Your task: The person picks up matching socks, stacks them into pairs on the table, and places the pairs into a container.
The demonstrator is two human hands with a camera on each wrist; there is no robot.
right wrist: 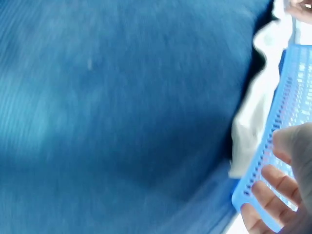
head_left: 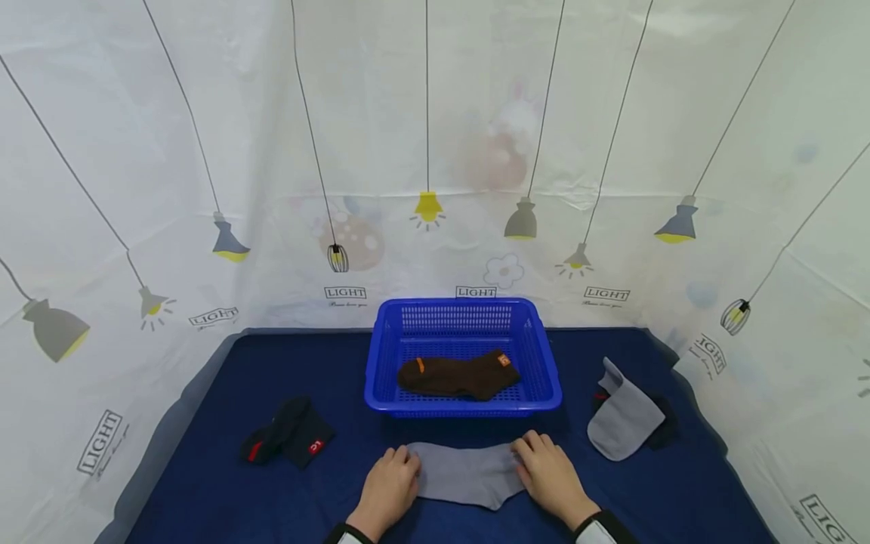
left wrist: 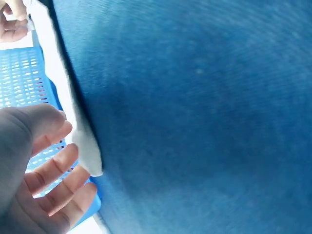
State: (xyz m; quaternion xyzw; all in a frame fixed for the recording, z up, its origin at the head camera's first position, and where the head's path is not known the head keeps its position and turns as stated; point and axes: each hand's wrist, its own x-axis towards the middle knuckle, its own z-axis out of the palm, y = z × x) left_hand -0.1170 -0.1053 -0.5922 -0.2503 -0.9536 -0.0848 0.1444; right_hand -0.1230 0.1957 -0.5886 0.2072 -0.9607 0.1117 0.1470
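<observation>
A grey sock (head_left: pixel 469 474) lies lengthwise across the dark blue cloth, in front of the basket. My left hand (head_left: pixel 389 483) is at its left end, and my right hand (head_left: pixel 549 474) is at its right end. In the left wrist view, the loosely bent fingers (left wrist: pixel 63 170) lie against or just beside the pale sock (left wrist: pixel 87 148), and no grip shows. The right wrist view has the thumb and fingers of the right hand (right wrist: pixel 287 180) spread apart, close to the sock (right wrist: pixel 251 129).
A blue plastic basket (head_left: pixel 464 412) stands behind the grey sock, with a brown sock (head_left: pixel 455 378) inside. Black socks (head_left: pixel 288 432) with red marks lie on the left. On the right, another grey sock (head_left: pixel 625 419) lies over a black one (head_left: pixel 662 423). A printed white sheet (head_left: pixel 435 151) surrounds the table.
</observation>
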